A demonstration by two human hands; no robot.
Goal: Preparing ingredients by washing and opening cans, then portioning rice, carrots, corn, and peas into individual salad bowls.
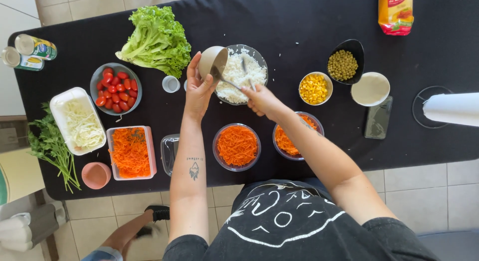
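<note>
Tilting over the rice dish (259,59), a small bowl (212,59) is gripped by left hand (198,89) fingers; a spoon (227,80), pinched in the right hand (259,99), is best scraped slowly.

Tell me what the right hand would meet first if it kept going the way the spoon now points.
The right hand aims its spoon toward the small tan bowl that the left hand tilts over the glass bowl of rice. The tan bowl comes first; the spoon tip already seems at its rim, though depth is unclear.

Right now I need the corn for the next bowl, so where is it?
In the head view, the corn bowl sits on the table's right half, between the rice bowl and the dark bowl of peas.
</note>
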